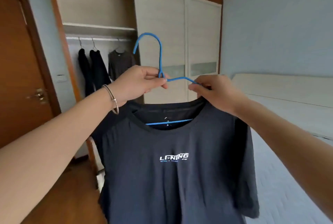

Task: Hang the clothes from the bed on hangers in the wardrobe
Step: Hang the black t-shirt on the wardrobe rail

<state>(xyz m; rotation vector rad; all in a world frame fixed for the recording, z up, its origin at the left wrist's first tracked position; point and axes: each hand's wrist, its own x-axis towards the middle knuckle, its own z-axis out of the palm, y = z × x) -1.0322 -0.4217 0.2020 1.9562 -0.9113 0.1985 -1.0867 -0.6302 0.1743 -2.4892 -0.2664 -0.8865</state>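
Wooden door far left, brown, smooth, with a brass handle. Wardrobe open beside it: pale shelves, a metal rail, three dark garments hanging from it.

Left hand, thin metal bangle on the wrist, pinches the hanger at the twisted neck. The hanger is thin blue coated wire with a rounded hook, upright.

T-shirt: dark grey-blue knit, round collar, small white logo on the chest. It hangs on the hanger, held in the air in front of the wardrobe's pale sliding doors. The hanger's bottom bar shows through the neck opening.

Right hand curls round the hanger's sloping arm at the collar.

Bed at right, pale quilted surface.
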